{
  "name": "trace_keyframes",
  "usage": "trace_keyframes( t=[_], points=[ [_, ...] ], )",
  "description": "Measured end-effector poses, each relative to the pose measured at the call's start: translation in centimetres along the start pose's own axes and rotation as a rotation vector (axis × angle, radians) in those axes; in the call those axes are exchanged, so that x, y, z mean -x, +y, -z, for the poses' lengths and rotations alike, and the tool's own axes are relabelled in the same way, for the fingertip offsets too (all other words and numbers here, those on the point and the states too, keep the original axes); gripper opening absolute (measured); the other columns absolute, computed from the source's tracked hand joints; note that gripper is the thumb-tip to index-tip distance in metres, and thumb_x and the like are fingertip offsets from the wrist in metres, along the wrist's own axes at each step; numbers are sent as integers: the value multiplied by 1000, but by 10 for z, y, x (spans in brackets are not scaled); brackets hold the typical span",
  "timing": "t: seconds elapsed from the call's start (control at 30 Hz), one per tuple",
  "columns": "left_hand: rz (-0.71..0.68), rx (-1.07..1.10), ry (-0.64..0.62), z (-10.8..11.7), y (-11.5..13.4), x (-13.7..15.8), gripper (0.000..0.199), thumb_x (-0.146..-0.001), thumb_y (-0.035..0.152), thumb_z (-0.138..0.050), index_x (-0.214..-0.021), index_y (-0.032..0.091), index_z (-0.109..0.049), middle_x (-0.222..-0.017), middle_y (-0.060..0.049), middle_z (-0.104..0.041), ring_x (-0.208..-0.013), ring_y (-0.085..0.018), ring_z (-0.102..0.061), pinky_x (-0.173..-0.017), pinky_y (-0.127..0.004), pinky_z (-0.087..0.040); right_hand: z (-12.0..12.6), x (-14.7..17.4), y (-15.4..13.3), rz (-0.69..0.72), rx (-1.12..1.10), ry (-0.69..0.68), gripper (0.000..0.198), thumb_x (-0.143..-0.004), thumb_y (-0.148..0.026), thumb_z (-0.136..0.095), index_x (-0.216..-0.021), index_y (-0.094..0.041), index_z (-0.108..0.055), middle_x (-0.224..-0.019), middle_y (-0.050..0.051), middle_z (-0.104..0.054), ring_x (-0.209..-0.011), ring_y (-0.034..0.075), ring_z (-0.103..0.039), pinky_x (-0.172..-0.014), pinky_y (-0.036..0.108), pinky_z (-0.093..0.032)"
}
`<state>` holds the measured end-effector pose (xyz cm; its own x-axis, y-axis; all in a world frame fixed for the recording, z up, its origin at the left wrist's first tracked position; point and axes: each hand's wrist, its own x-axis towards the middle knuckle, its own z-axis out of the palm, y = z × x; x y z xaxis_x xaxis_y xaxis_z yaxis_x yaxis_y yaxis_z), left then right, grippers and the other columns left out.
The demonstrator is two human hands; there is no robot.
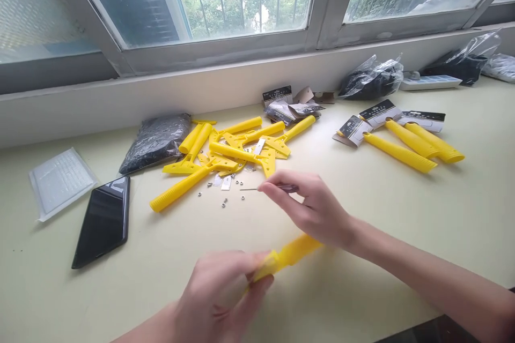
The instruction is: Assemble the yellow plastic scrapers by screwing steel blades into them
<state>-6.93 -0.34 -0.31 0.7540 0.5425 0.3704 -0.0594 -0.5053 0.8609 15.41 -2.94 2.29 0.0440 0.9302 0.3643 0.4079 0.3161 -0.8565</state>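
Observation:
Between the thumb and fingers of my left hand [225, 289] is the head end of a yellow plastic scraper [300, 249], slightly blurred. Its handle points up and to the right, passing under my right hand [314, 203]. That right hand is closed around a small screwdriver [287, 188], whose thin shaft points left above the table. Just beyond its tip lie loose nuts and screws [224, 202] and small metal plates [226, 183]. Behind them is a pile of yellow scrapers [237, 155], some crossing over each other.
A black phone [102, 220] and a clear plastic packet [62, 182] lie at the left. A bag of black parts [156, 139] sits beside the pile. Yellow handles [400, 153] with black cards [380, 113] are at the right. More bags [372, 77] line the window wall.

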Motion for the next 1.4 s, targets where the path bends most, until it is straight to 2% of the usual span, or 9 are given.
trace_keyframes(
  t=[0.1, 0.2, 0.27, 0.53, 0.73, 0.97, 1.13, 1.27, 1.4],
  points=[
    [264, 182, -5, 3, 0, -3, 4, -98, 20, -63, -98, 21, -67, -77, -3, -73, -62, -15, -69, -59, -24, -58, -11, -15, 7, 4, -9, -35, 25, -105, -33, -55, -94, -16, -70, -83, 4, -68, -73, 16, -56, -64, 28, -44],
    [543, 405, -23, 7, 0, -9, 16, -100, 34, -62, -102, 18, -62, -85, -7, -76, -61, -16, -71, -58, -28, -60, -18, -21, 12, -16, -60, -98, 26, -105, -33, -54, -93, -15, -70, -81, 4, -67, -73, 15, -56, -65, 27, -45],
    [619, 499, -14, 9, 0, -12, 22, -99, 38, -64, -104, 17, -59, -87, -8, -77, -60, -17, -72, -56, -29, -61, -21, -23, 15, -9, -65, -134, 26, -105, -32, -54, -92, -15, -70, -79, 3, -66, -71, 14, -55, -65, 27, -45],
    [691, 554, 1, 10, 0, -18, 30, -96, 42, -68, -103, 17, -54, -84, -10, -77, -56, -18, -71, -53, -30, -61, -24, -26, 22, 26, -32, -154, 25, -104, -30, -55, -91, -15, -71, -74, 1, -63, -65, 12, -50, -61, 26, -42],
    [721, 560, 2, 9, 1, -19, 33, -95, 45, -68, -102, 17, -52, -83, -9, -76, -55, -18, -71, -53, -31, -61, -8, -23, 11, 3, -75, -21, 23, -102, -31, -59, -94, -15, -74, -73, 1, -63, -63, 12, -50, -56, 25, -41],
    [734, 611, -8, 9, -3, -21, 36, -94, 47, -68, -104, 17, -51, -85, -12, -77, -57, -20, -73, -50, -31, -61, 28, 23, -5, -100, -166, 114, 20, -102, -35, -62, -95, -22, -75, -61, -3, -47, -53, 12, -41, -49, 27, -31],
    [746, 622, -22, 11, -3, -22, 38, -94, 47, -69, -108, 15, -53, -85, -12, -77, -57, -20, -73, -51, -30, -61, 33, 46, 5, -167, -148, 140, 18, -101, -36, -63, -97, -25, -76, -61, -2, -46, -55, 13, -43, -48, 28, -30],
    [751, 628, -35, 10, -3, -21, 39, -93, 47, -70, -108, 15, -54, -85, -13, -77, -56, -20, -73, -50, -29, -61, 29, 35, 4, -155, -149, 131, 21, -101, -40, -63, -97, -24, -75, -59, -2, -45, -54, 13, -43, -47, 28, -31],
    [724, 629, -76, 6, -4, -19, 37, -94, 47, -69, -108, 15, -56, -85, -11, -76, -55, -17, -72, -51, -28, -60, 23, 8, 2, -132, -115, 112, 24, -101, -41, -63, -94, -21, -74, -60, -2, -48, -53, 13, -43, -47, 27, -34]
  ],
)
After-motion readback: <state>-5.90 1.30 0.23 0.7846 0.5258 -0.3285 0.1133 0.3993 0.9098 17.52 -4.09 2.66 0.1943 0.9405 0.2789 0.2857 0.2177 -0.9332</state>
